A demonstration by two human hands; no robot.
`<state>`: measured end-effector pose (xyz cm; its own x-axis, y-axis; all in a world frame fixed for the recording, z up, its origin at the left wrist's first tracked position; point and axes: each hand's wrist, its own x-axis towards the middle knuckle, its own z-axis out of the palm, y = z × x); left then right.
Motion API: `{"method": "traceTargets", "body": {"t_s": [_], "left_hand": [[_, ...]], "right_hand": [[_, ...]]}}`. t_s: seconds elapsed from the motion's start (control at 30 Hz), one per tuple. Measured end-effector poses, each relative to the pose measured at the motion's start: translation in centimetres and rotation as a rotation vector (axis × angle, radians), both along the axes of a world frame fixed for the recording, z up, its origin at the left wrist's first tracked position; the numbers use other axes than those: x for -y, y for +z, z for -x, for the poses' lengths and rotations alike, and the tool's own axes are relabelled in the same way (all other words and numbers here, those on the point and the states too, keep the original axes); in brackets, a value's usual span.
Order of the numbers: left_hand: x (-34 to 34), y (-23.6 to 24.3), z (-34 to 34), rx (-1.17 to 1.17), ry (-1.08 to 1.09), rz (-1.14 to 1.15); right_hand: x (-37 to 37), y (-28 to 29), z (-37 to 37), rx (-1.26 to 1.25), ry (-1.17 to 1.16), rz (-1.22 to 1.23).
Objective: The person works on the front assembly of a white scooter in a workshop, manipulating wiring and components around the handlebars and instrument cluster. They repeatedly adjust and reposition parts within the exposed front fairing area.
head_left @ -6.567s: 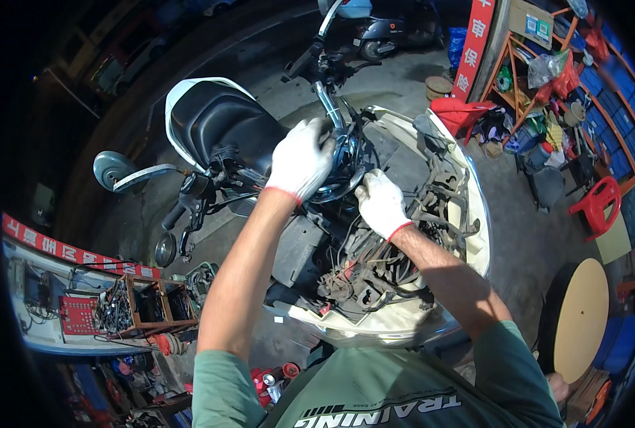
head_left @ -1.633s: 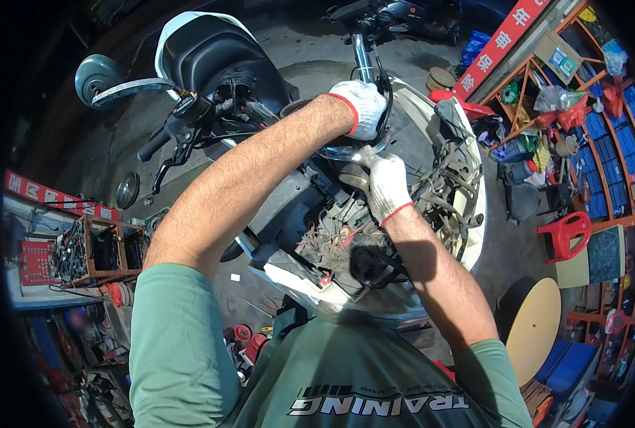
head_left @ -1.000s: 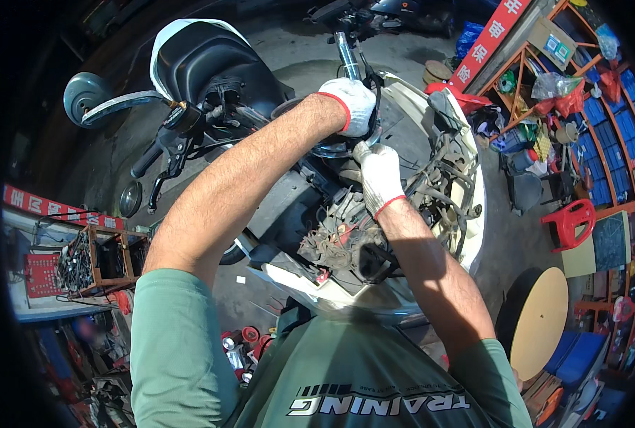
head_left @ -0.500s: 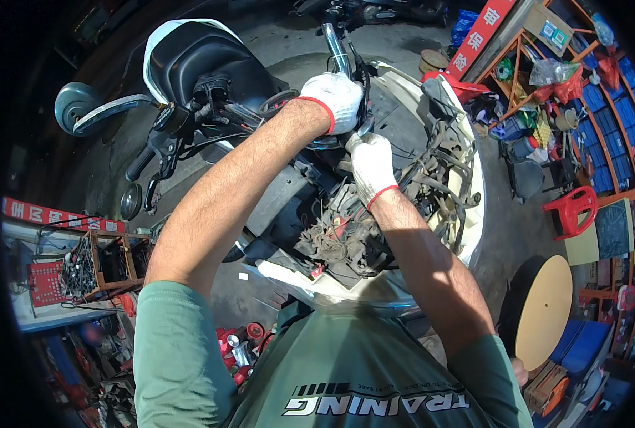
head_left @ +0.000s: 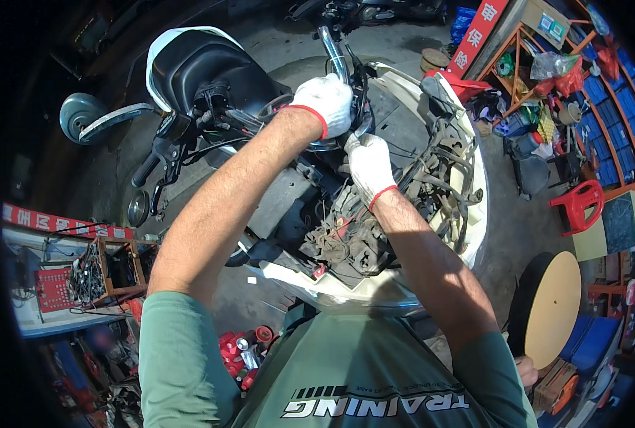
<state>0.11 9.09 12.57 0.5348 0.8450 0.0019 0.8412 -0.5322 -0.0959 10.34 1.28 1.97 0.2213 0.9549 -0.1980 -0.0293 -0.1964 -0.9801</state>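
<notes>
Both of my hands wear white knit gloves with red cuffs, at the steering area of a partly stripped scooter with cream body panels [head_left: 479, 214]. My left hand [head_left: 324, 102] is closed at the lower part of the chrome handlebar [head_left: 334, 57]; its fingertips are out of sight. Just below and to the right, my right hand [head_left: 369, 164] is closed, its fingers pinched close to the bar's lower end. What it pinches is too hidden to name. Black cables [head_left: 361, 85] run along the bar beside my left hand. Dusty wiring and connectors [head_left: 346, 239] fill the opened body beneath my wrists.
A black scooter seat [head_left: 207, 68], a round mirror [head_left: 82, 118] and a loose-looking grip with levers [head_left: 162, 160] lie to the left. On the right are a red plastic chair [head_left: 580, 207], a round tan board [head_left: 554, 310] and crowded shelves [head_left: 606, 121]. Red cans [head_left: 239, 353] stand below left.
My left hand has shifted slightly left, and the top of the chrome handlebar has moved a little left too. My right hand stays nearly in place. The whole view has turned slightly.
</notes>
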Motion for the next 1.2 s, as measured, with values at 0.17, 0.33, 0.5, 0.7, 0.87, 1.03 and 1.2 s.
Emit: {"method": "traceTargets", "body": {"t_s": [0.17, 0.33, 0.5, 0.7, 0.87, 1.03, 1.2], "left_hand": [[-1.1, 2.7, 0.4, -0.105, 0.092, 0.206], [-1.4, 3.4, 1.9, -0.060, 0.122, 0.280], [-1.8, 3.3, 2.2, -0.039, 0.079, 0.282], [-1.3, 3.2, 2.7, 0.023, 0.056, 0.264], [-1.1, 3.4, 2.2, -0.093, 0.098, 0.284], [-0.5, 2.9, 3.3, 0.022, 0.122, 0.254], [-0.3, 3.4, 3.1, 0.079, 0.126, 0.243]], "right_hand": [[1.1, 2.0, -0.7, -0.215, 0.127, 0.026], [1.4, 2.2, -0.9, -0.169, 0.181, 0.043], [0.8, 1.2, -0.6, -0.120, 0.160, 0.009], [1.1, 1.0, -0.4, -0.124, 0.151, 0.000], [1.1, 1.9, -1.3, -0.050, 0.230, 0.031], [1.3, 4.4, -4.5, 0.162, 0.376, 0.026], [-1.0, 5.8, -8.5, 0.083, 0.046, -0.066]]}}
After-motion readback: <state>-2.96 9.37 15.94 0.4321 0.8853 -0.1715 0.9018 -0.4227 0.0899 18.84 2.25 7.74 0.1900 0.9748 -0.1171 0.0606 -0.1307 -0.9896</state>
